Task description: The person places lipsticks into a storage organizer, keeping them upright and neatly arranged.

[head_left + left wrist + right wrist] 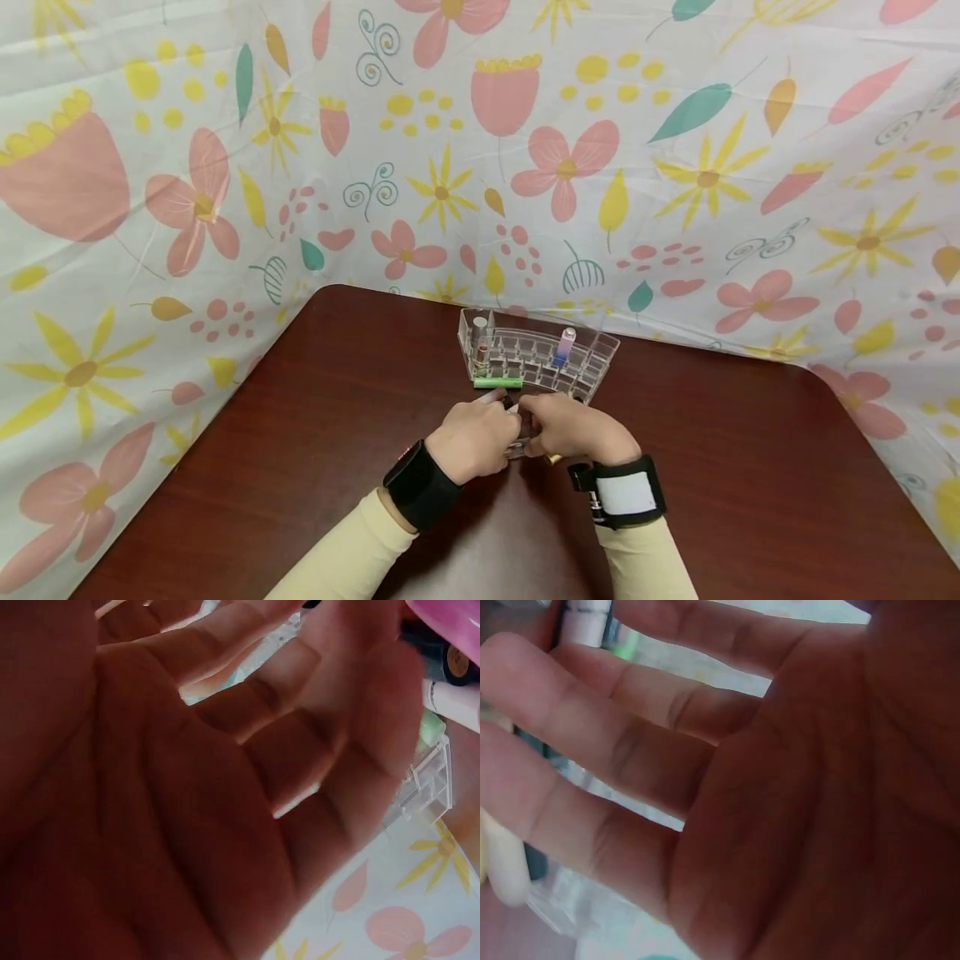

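Observation:
My left hand (480, 437) and right hand (573, 425) meet over a small cluster of cosmetic tubes on the table, fingers bent downward. I cannot tell what their fingertips hold. By the left knuckles lies a pale tube (491, 396) with a dark end. A gold piece (553, 458) shows beneath the right hand, and clear plastic (516, 451) between the hands. Past the left fingers, the left wrist view shows a glossy pink item (454, 622) and a black tube (456, 661) with a round tan label. A cream rounded item (507, 862) sits beyond the right fingers.
Behind the hands stands a clear tiered organizer (600, 367). It holds a grey-capped tube (479, 329), a red-tipped lipstick (482, 352) and a pink-to-blue tube (564, 346). A light green tube (498, 382) lies along its front. Floral cloth (562, 167) hangs behind the dark wooden table (360, 375).

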`<control>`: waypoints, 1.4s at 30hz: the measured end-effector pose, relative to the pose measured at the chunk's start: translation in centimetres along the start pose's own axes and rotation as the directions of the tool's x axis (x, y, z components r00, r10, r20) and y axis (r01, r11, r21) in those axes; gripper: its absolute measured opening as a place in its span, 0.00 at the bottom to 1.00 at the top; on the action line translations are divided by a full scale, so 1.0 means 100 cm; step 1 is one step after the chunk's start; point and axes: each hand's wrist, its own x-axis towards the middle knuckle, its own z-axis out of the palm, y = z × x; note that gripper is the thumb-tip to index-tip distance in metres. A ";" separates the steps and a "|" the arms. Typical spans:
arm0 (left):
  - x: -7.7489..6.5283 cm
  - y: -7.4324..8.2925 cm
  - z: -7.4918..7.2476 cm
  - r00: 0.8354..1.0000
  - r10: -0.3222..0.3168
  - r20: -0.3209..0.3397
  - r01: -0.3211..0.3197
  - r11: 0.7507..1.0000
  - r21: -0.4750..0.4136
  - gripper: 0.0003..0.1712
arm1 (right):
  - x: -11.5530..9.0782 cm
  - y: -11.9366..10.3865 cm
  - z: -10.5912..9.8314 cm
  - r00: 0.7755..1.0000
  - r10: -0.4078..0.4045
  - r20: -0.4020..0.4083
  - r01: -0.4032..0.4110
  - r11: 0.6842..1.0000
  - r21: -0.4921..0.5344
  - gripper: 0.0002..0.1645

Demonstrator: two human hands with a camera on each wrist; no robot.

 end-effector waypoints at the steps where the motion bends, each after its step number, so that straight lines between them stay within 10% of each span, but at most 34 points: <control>1: 0.001 0.000 0.000 1.000 -0.006 0.010 0.006 1.000 -0.006 0.04 | 0.003 0.000 0.002 1.000 -0.007 0.005 0.007 1.000 -0.004 0.14; 14: 0.003 -0.002 0.014 0.996 0.011 -0.086 -0.009 1.000 0.023 0.20 | 0.022 0.003 0.021 0.998 0.047 0.029 -0.047 0.999 -0.018 0.19; 22: 0.007 -0.014 0.006 0.997 0.078 -0.025 -0.079 0.996 -0.035 0.08 | 0.013 0.005 0.012 0.999 -0.038 0.012 0.038 0.999 -0.014 0.15; 26: 0.003 -0.028 -0.011 0.983 0.117 -0.139 -0.135 0.983 -0.123 0.03 | -0.003 0.001 -0.005 0.984 -0.127 -0.123 0.124 0.992 -0.028 0.11; 29: -0.005 -0.038 -0.026 0.946 0.154 -0.284 -0.197 0.972 -0.130 0.03 | -0.016 -0.003 -0.018 0.953 -0.182 -0.242 0.178 0.983 -0.042 0.07; 33: -0.015 -0.047 -0.042 0.848 0.203 -0.490 -0.260 0.964 -0.050 0.04 | -0.032 -0.010 -0.031 0.897 -0.212 -0.387 0.206 0.977 -0.057 0.06; 42: -0.031 -0.043 -0.067 0.638 0.271 -0.721 -0.303 0.949 0.089 0.14 | -0.066 -0.025 -0.048 0.688 -0.283 -0.668 0.293 0.951 -0.100 0.15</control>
